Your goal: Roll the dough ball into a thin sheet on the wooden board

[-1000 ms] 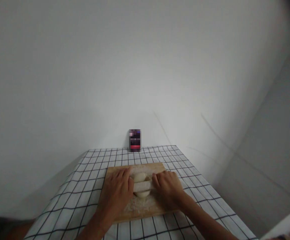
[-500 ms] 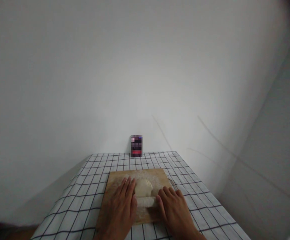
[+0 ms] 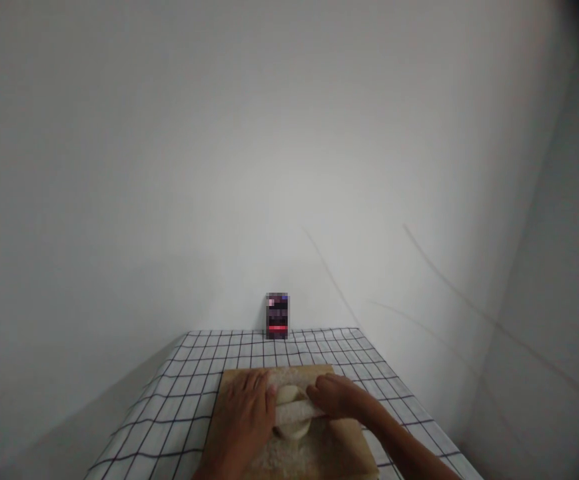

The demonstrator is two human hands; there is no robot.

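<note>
Rolling pin [image 3: 296, 413] across dough [image 3: 294, 431], right hand [image 3: 331, 395] curled around one end, left hand [image 3: 248, 408] over the other, grip indiscernible

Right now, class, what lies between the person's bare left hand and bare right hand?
In the head view, a pale cylindrical rolling pin spans from left hand to right hand, crossing flattened white dough.

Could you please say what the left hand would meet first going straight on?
Sliding over the wooden board and checked cloth, the left hand would probably first meet the dark pixelated object, though depth is unclear.
</note>
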